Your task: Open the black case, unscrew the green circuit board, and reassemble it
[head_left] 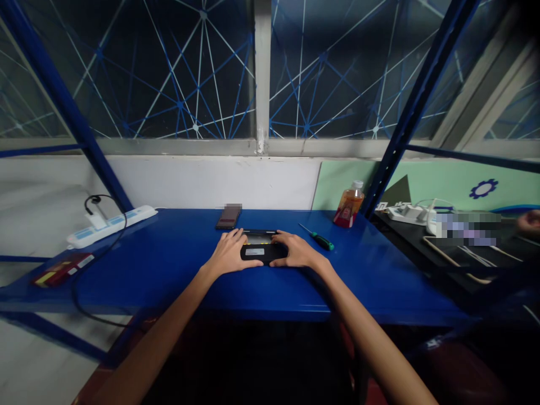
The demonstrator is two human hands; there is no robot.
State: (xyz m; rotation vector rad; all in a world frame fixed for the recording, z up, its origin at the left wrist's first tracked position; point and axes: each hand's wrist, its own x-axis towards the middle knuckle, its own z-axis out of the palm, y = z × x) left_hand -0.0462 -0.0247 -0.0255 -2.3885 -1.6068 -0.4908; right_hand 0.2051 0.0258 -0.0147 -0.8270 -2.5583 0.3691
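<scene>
Both of my hands hold a small black case [262, 260] low over the middle of the blue table. A pale label sits on its near part. Behind that lie a grey area and a thin line of yellow marks, with a dark bar along the far side. My left hand [232, 251] grips the left end, thumb along the near edge and fingers over the far corner. At the right end my right hand [297, 251] closes the same way. What the case contains, I cannot make out. A screwdriver [322, 241] with a green and black handle lies right of my right hand.
Behind the case a dark phone [229, 216] lies on the blue table [169, 270]. A drink bottle [350, 205] stands at the back right. On the left are a power strip [112, 228], a cable and a red box [62, 270]. Another person's hand [529, 223] shows far right.
</scene>
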